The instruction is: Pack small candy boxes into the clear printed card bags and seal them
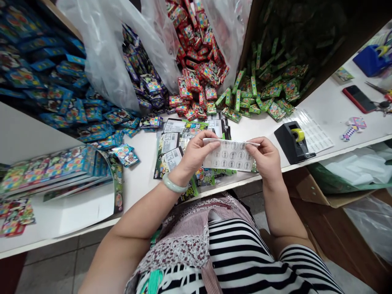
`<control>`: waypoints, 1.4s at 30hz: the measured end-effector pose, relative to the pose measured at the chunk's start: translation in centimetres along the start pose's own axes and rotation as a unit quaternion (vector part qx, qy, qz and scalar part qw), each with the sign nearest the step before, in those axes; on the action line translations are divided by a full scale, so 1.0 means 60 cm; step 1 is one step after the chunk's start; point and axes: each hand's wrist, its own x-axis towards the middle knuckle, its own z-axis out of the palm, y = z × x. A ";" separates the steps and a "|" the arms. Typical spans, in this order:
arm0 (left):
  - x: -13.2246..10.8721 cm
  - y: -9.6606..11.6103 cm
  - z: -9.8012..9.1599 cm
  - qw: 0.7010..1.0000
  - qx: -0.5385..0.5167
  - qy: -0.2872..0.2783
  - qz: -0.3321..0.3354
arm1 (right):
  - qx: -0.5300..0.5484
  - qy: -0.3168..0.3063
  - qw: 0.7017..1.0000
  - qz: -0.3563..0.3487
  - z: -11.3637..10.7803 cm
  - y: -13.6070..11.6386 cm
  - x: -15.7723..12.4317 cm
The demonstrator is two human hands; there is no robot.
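Between my two hands I hold a white sheet of round stickers [230, 156], printed with rows of circles. My left hand [197, 152], a pale bangle at its wrist, pinches the sheet's left end with the thumb on top. The right end is pinched between the thumb and fingers of my right hand [266, 157]. Beneath the sheet and my left hand lie several flat printed packets [168, 141], black and green with white label areas. The sheet covers part of them.
Piles of small blue [101, 126], purple [150, 87], red [199, 81] and green boxes [251, 96] line the back. At right stand a tape dispenser [292, 143], another sticker sheet [315, 130] and a phone [358, 99]. An open printed carton [88, 204] lies at left.
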 end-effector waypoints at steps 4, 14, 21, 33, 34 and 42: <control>0.000 0.004 0.002 0.999 0.016 0.034 0.035 | -0.048 0.020 0.996 -0.078 0.001 -0.005 -0.004; -0.005 -0.001 -0.005 0.999 0.034 0.025 -0.021 | -0.135 -0.001 0.989 -0.057 -0.004 -0.019 -0.016; -0.004 0.006 -0.001 0.997 0.064 0.016 0.030 | -0.156 -0.052 0.983 -0.077 -0.022 -0.021 -0.005; -0.016 0.027 0.007 0.995 0.096 -0.015 0.021 | -0.290 -0.208 0.929 -0.099 -0.017 -0.073 0.026; -0.016 0.025 0.006 0.995 0.093 -0.015 0.014 | -0.279 -0.208 0.934 -0.085 -0.017 -0.073 0.025; -0.012 0.019 0.000 0.996 0.081 -0.013 0.038 | -0.246 -0.206 0.947 -0.020 -0.014 -0.069 0.027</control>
